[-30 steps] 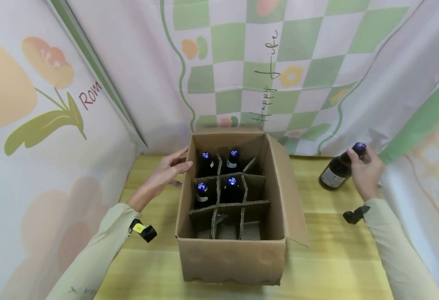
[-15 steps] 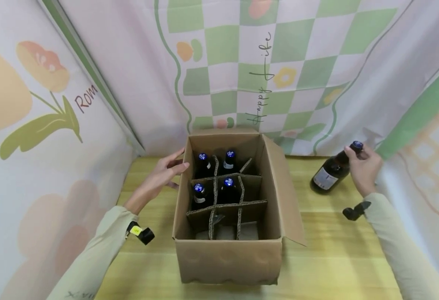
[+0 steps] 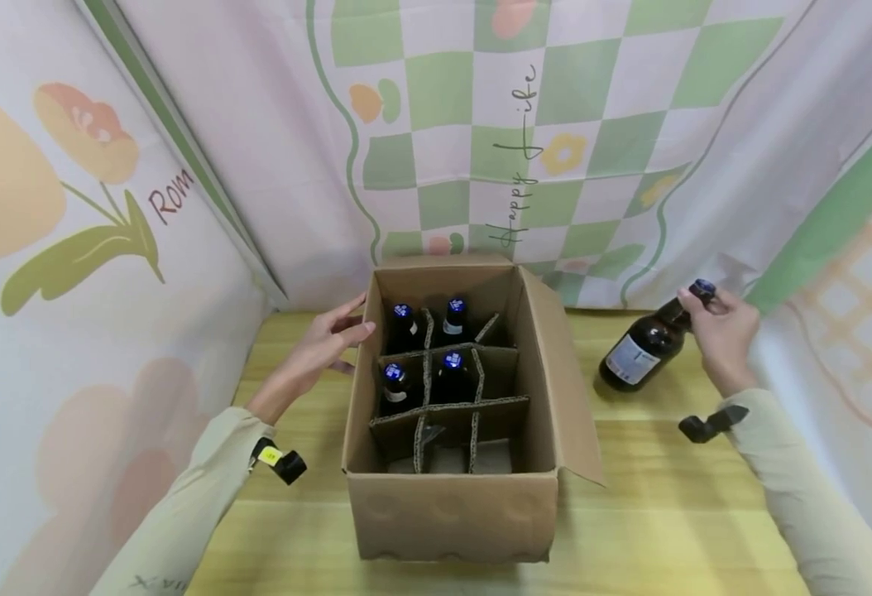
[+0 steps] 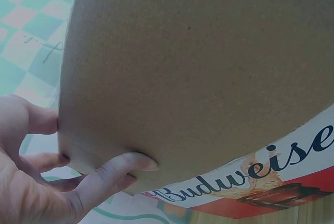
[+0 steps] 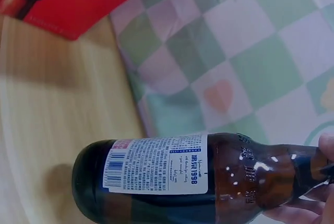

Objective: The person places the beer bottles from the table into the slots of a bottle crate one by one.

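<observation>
A brown cardboard box point(image 3: 454, 513) with cardboard dividers stands on the table, its top open. Inside, several blue-capped bottles point(image 3: 454, 381) stand in the back and middle compartments. My left hand point(image 3: 318, 352) is at the box's left side; in the left wrist view its thumb lies on the brown flap point(image 4: 198, 78) and its fingers go behind the edge. Right of the box, my right hand point(image 3: 722, 331) grips a brown beer bottle point(image 3: 648, 343) by the neck, just under the cap. This bottle tilts, base toward the box, its white label point(image 5: 156, 164) showing.
Another flap point(image 3: 566, 397) folds outward on the box's right side. The wooden table point(image 3: 659, 505) runs up to a green-and-white checked curtain point(image 3: 510, 165) at the back. Fabric walls stand close on the left and right.
The right hand has tilted the bottle further, and its base has swung left toward the box. The left hand stays at the box. The head view has shifted slightly.
</observation>
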Demonstrator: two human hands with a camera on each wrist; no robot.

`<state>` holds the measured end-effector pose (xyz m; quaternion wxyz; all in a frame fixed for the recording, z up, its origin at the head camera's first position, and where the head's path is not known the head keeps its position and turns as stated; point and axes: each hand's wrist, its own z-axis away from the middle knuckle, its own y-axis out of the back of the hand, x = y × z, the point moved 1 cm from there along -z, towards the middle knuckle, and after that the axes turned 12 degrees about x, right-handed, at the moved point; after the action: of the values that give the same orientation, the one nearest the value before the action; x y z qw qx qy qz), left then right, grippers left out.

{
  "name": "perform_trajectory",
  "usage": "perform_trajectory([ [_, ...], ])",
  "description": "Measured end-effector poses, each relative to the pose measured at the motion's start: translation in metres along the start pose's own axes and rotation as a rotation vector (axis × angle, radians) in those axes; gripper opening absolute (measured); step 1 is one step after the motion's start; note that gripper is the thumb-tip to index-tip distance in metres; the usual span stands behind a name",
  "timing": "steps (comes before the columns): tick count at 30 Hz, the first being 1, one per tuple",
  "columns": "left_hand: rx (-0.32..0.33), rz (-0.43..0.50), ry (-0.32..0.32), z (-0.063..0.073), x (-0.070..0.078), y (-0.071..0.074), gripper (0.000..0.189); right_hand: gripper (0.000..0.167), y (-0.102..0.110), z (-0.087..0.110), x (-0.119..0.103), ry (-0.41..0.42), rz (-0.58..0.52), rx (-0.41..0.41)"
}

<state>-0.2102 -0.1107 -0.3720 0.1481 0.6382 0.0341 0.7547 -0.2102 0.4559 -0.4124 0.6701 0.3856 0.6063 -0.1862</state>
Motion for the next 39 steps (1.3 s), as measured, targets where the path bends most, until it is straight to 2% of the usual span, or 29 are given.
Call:
perform_trajectory([
  [3,0.001,0.002,0.0,0.0,0.0,0.001,0.073,0.072,0.001,0.008,-0.012,-0.032,-0.092,-0.034],
  [8,0.001,0.005,0.004,0.0,0.001,0.001,0.073,0.031,0.003,0.023,-0.03,-0.082,-0.306,-0.11],
  [10,0.003,0.004,0.004,0.001,0.001,0.001,0.073,0.022,0.005,0.028,-0.037,-0.086,-0.359,-0.14],
  [17,0.001,0.003,-0.004,0.001,0.003,0.0,0.073,0.023,0.009,0.046,-0.062,-0.018,-0.446,-0.18],
  [20,-0.001,0.005,-0.003,0.001,0.003,0.0,0.074,0.024,0.008,0.053,-0.072,0.048,-0.421,-0.157],
  [31,-0.003,0.007,-0.009,0.002,0.001,0.003,0.073,0.026,-0.004,0.077,-0.103,0.203,-0.44,-0.104],
  [39,0.004,0.0,0.0,0.001,0.001,0.002,0.073,0.032,-0.004,0.086,-0.134,0.259,-0.609,-0.096],
])
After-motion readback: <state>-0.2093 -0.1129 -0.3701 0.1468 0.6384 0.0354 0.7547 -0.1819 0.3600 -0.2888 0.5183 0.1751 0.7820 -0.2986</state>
